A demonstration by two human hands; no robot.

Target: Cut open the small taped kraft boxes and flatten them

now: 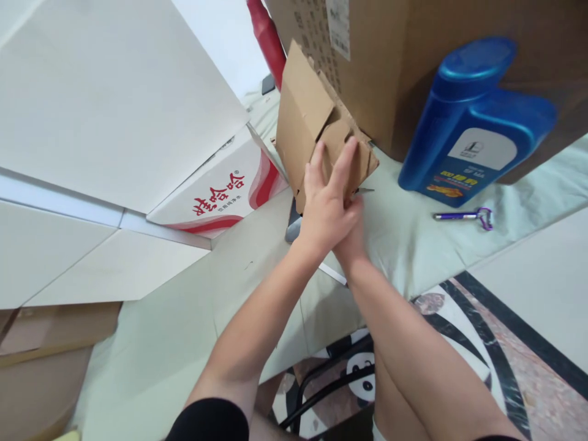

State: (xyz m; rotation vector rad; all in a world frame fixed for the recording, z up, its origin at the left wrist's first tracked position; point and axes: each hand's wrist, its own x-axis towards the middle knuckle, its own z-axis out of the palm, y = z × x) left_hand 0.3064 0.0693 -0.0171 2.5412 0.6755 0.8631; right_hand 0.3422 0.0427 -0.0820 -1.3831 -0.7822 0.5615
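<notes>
While left hand (327, 205) touches it | cardboard (309, 113) | long axis away-left

Sheet-covered table (395, 245), blue bottle (463, 147), purple stick (459, 215), brown carton (376, 67)

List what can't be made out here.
Head view: right hand, most fingers and any grip, hidden behind the left hand.
Head view: dark flat object, mostly covered by the folded brown cardboard and left hand.
Head view: red tapered object, top cut off by the upper edge.
Head view: blue plastic bottle, finest label print too small and blurred.
</notes>
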